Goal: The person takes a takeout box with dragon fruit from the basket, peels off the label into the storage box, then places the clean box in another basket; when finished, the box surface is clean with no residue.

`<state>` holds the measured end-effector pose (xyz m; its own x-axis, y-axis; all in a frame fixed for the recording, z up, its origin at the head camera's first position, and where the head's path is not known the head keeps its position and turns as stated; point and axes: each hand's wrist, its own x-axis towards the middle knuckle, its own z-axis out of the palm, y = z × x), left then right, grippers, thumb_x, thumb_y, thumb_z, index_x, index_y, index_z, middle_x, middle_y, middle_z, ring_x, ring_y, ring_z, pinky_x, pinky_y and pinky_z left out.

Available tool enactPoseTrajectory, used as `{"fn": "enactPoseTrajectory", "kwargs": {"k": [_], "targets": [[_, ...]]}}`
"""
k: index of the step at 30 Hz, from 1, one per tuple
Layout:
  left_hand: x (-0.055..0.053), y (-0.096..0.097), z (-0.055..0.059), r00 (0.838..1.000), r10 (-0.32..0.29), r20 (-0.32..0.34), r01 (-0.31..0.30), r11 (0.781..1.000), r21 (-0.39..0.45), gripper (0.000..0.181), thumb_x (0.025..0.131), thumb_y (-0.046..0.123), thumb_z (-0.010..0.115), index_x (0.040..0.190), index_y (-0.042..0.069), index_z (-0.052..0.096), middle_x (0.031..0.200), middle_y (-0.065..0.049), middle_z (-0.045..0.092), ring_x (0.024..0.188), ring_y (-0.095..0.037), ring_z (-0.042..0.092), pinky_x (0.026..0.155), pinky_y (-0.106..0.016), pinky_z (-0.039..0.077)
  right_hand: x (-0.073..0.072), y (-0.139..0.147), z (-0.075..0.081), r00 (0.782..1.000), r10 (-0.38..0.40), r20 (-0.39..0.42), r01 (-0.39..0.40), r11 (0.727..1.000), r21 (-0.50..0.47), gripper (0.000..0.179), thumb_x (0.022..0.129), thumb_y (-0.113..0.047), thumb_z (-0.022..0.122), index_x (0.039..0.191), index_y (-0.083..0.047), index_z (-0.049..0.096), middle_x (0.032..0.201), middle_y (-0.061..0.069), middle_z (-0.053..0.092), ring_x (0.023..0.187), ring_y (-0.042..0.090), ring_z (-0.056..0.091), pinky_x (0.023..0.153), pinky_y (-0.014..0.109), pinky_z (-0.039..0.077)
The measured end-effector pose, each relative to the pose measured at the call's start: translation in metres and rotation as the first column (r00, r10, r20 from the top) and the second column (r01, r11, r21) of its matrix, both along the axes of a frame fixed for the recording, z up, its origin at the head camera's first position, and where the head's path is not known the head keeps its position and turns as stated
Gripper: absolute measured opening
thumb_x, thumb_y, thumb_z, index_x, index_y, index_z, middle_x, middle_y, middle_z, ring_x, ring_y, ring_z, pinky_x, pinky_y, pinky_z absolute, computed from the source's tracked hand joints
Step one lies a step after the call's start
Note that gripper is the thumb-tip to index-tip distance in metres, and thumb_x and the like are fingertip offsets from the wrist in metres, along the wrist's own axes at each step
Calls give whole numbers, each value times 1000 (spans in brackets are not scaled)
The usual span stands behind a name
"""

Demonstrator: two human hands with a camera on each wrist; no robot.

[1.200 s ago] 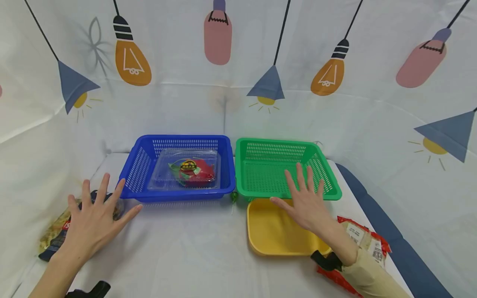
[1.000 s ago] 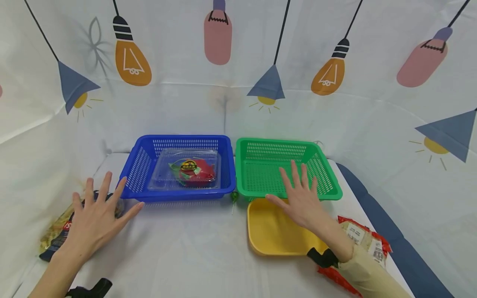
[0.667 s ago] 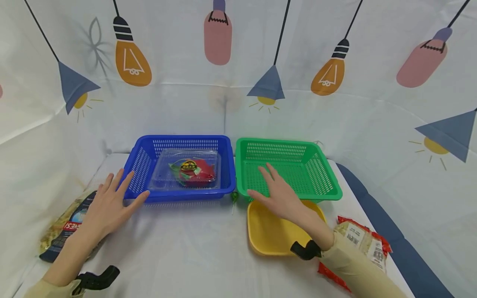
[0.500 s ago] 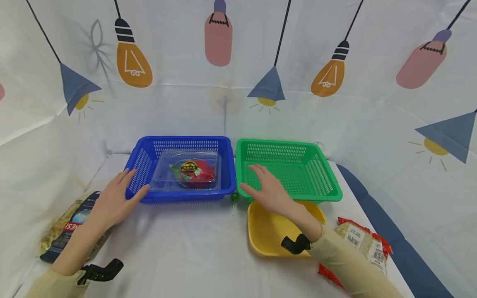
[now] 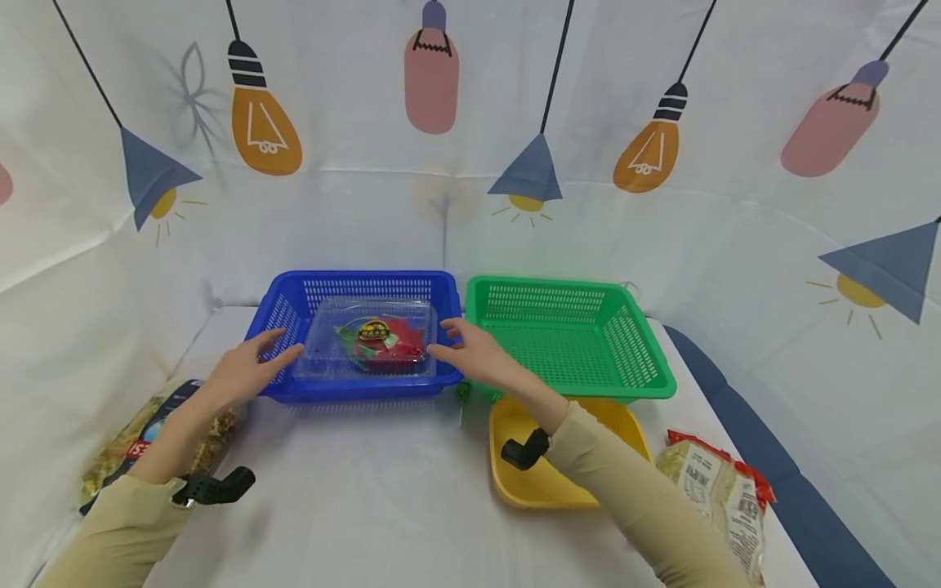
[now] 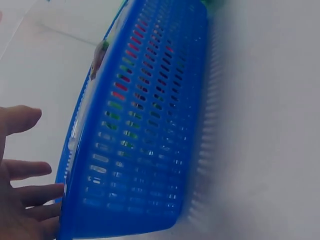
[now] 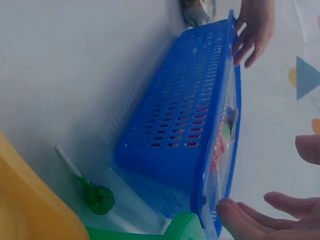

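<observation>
A blue basket (image 5: 360, 390) stands at the centre left, with a clear plastic box (image 5: 319, 351) lying in it. Red and green contents and a black-and-gold label show through the box's lid. My left hand (image 5: 238, 376) is at the basket's left end, its fingers reaching over the rim and thumb apart. My right hand (image 5: 478, 355) is over the basket's right end, fingertips beside the box's right edge. Both hands have spread, relaxed fingers and hold nothing. In the right wrist view the right fingertips (image 7: 230, 210) are right at the blue rim.
A green basket (image 5: 573, 392) stands to the right, with a yellow tray (image 5: 515, 490) in front of it. A green lollipop (image 7: 97, 197) lies between the baskets. One pasta bag (image 5: 118, 449) lies at far left, and a red-edged food bag (image 5: 728, 490) at far right.
Both hands have moved inward to the blue basket: the left to the right, the right leftward from over the green basket and yellow tray. Their fingers, widely spread before, are now bent closer together.
</observation>
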<state>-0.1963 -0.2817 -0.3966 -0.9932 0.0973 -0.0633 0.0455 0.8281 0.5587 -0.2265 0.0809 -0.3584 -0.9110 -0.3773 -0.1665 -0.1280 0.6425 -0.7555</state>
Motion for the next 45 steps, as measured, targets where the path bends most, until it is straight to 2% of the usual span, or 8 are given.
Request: {"fn": "enactPoseTrajectory", "kwargs": {"k": [8, 15, 25, 30, 33, 37, 41, 45], "targets": [[-17, -14, 7, 969, -119, 214, 49, 950, 308, 81, 105, 51, 40, 156, -7, 15, 156, -38, 17, 141, -57, 23, 111, -68, 30, -23, -15, -3, 974, -4, 227, 29, 994, -106, 70, 100, -38, 61, 156, -9, 30, 154, 18, 38, 136, 38, 47, 111, 51, 41], [-40, -29, 2, 882, -271, 386, 41, 859, 510, 84, 106, 51, 37, 158, -2, 0, 163, -30, 0, 148, -52, 8, 118, -62, 22, -43, -26, -7, 920, -13, 392, 94, 978, -188, 76, 100, -34, 61, 157, -4, 21, 161, 15, 25, 145, 37, 33, 113, 53, 39], [-61, -33, -4, 775, -326, 541, -68, 808, 585, 88, 106, 53, 37, 158, 5, -15, 164, -28, -3, 149, -50, 5, 118, -61, 26, -69, -36, -19, 826, -27, 563, 177, 961, -214, 85, 101, -33, 60, 161, -8, 5, 167, 13, 8, 151, 44, 16, 117, 63, 25], [-63, -31, -8, 767, -332, 550, -89, 793, 603, 81, 108, 46, 33, 158, 6, -15, 163, -28, -3, 149, -52, 6, 117, -60, 28, -75, -41, -21, 803, -8, 595, 183, 955, -235, 79, 103, -29, 55, 161, -8, 6, 166, 19, 10, 150, 43, 20, 114, 65, 29], [-64, -31, -9, 768, -338, 544, -94, 781, 617, 78, 109, 42, 32, 157, 4, -16, 163, -30, -2, 148, -53, 9, 115, -59, 32, -75, -44, -20, 812, 6, 584, 154, 962, -224, 70, 104, -26, 53, 160, -6, 17, 159, 23, 25, 138, 39, 41, 108, 63, 39], [-64, -32, -10, 772, -342, 536, -86, 779, 621, 76, 110, 40, 32, 158, 2, -13, 162, -32, 5, 147, -52, 16, 112, -56, 39, -75, -45, -17, 823, 14, 568, 122, 972, -201, 58, 104, -24, 53, 154, -4, 31, 119, 22, 51, 89, 27, 53, 98, 60, 50], [-65, -33, -10, 777, -339, 530, -72, 789, 610, 75, 110, 40, 34, 158, -1, -7, 159, -36, 10, 146, -53, 19, 109, -54, 44, -75, -46, -15, 825, 8, 565, 115, 977, -181, 56, 104, -23, 55, 151, -2, 34, 82, 12, 45, 67, 21, 44, 92, 57, 54], [-65, -30, -10, 775, -330, 540, -68, 805, 590, 77, 110, 39, 34, 157, -4, -8, 157, -39, 8, 145, -56, 15, 107, -54, 45, -75, -45, -15, 820, -7, 572, 123, 979, -164, 70, 103, -22, 56, 158, -5, 18, 106, 19, 56, 80, 25, 57, 88, 56, 56]]}}
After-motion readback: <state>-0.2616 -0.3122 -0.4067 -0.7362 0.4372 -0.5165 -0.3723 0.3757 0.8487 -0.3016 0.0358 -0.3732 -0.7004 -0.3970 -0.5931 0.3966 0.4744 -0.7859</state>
